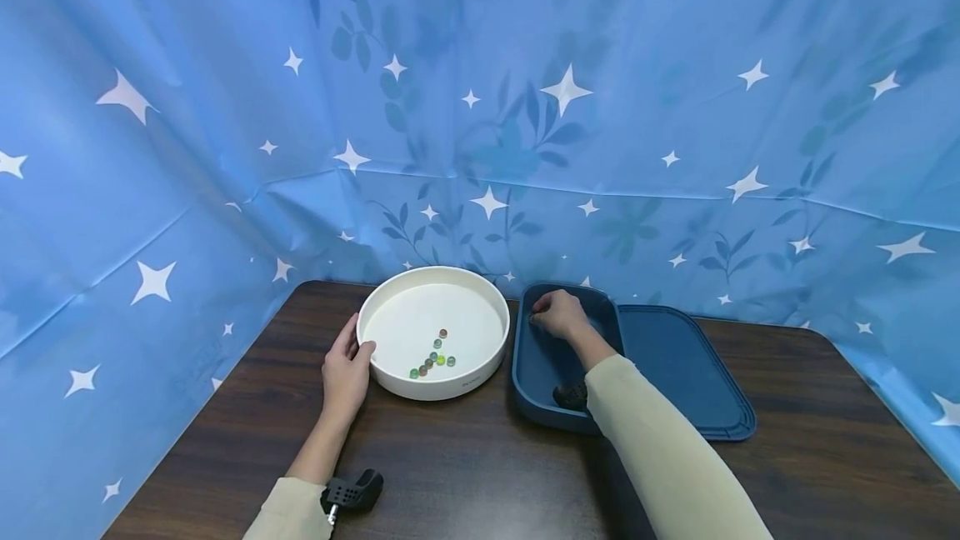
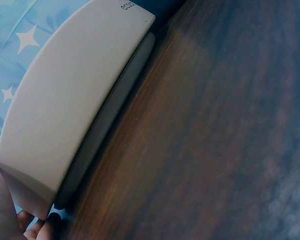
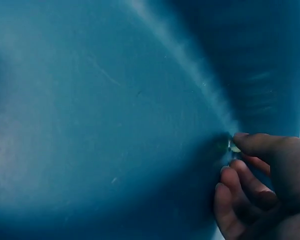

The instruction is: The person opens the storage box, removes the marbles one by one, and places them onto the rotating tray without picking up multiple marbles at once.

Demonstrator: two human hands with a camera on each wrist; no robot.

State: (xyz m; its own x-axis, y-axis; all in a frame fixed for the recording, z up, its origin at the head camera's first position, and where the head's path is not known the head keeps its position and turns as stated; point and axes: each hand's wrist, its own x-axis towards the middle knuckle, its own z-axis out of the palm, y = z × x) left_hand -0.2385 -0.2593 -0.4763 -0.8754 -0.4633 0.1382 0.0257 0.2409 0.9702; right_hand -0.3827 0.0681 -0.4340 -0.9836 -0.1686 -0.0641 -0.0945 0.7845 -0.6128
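A round white tray (image 1: 416,387) holds several small glass marbles (image 1: 433,357), green, brown and yellow-green, gathered toward its near side. My left hand (image 1: 347,369) grips the tray's left edge, thumb by the rim; in the left wrist view the fingertips (image 2: 37,227) show at the underside of its wall. To the right, my right hand (image 1: 558,313) reaches inside a deep blue box (image 1: 534,386), near its far left corner. Between thumb and fingers it pinches a small greenish glass marble (image 3: 235,146), close against the box's inner surface.
A flat blue lid (image 1: 675,365) lies right of the box, its left part hidden by the box and sleeve. Everything stands on a dark wooden table (image 1: 465,473). Behind hangs a blue curtain (image 1: 480,123) with white stars, right at the table's back edge.
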